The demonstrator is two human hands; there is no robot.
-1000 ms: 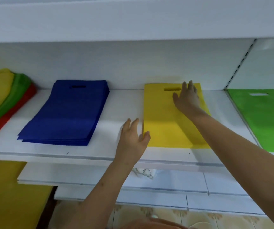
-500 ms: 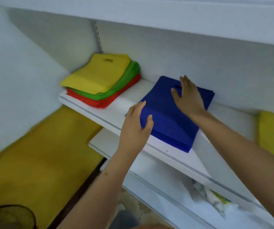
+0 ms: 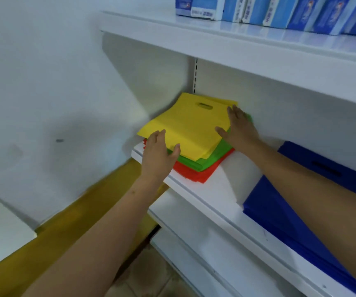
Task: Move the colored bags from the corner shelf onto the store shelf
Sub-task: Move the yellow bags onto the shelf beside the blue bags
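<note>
Stack: we saw the colored bags piled at the far left end of the white shelf [image 3: 213, 196], in the corner against the wall [image 3: 44, 82].
Yellow bags [image 3: 190, 127]: these lay on top, flat, with a cut-out handle slot toward the back.
Green bags [image 3: 213, 156]: we found them under the yellow ones, their edge showing along the front and right side.
Red bags [image 3: 198, 174]: these sat at the bottom, sticking out toward the shelf's front edge.
Left hand [image 3: 159, 153]: we had it at the stack's near left corner, fingers straight over the yellow layer and thumb spread beside it; it was relaxed flat and gripped nothing that we could see.
Right hand [image 3: 240, 129]: we had it on the stack's right side, palm down, fingers extended over the yellow and green edges, thumb resting on the yellow top; it too lay flat, not clasping.
Blue bags [image 3: 280, 213]: a separate pile lay farther right on the same shelf, partly covered by our right forearm.
Upper shelf [image 3: 258, 46]: it carried a row of blue and white boxes [image 3: 280, 11].
Below: more white shelves, a yellow surface [image 3: 54, 243] and a tiled floor [image 3: 151, 275].
</note>
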